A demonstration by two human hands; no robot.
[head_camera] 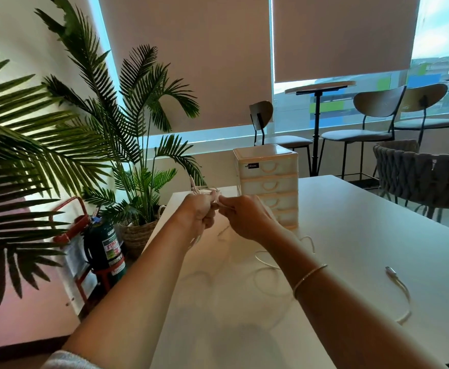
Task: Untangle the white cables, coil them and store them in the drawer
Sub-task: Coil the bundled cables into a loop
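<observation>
While you work from the single head view, read these lines in order:

Step in hand: you look to be in the untangling or early coiling stage; both hands are raised together above the white table [351, 249] with the white cables [268, 265] between them, and nothing appears stored yet.

Left hand [198, 213]: fingers curled round a small bunch of cable, with short ends and what may be a plug sticking up just above the knuckles. It holds, not merely touches.

Right hand [244, 218]: just beside the left, nearly touching it, thumb and fingertips pinching a thin strand that runs across to the left hand. How tight the pinch is, you cannot tell; the strand is faint against the table.

Cable slack: thin loops trail down from under your hands and lie on the table below and behind your right wrist.

Separate cable [401, 288]: well to the right of your right forearm, lying loose in a curve with its metal plug end on the far side, apart from the bunch you hold.

Drawer unit [268, 186]: a small stack of plastic drawers stands just beyond your right hand; every drawer visible looks closed.

Next move, as a judgement: you will likely need to draw the strand clear with the right hand while the left keeps the bunch, then wind the slack in; a drawer must be pulled open before anything goes in.
</observation>
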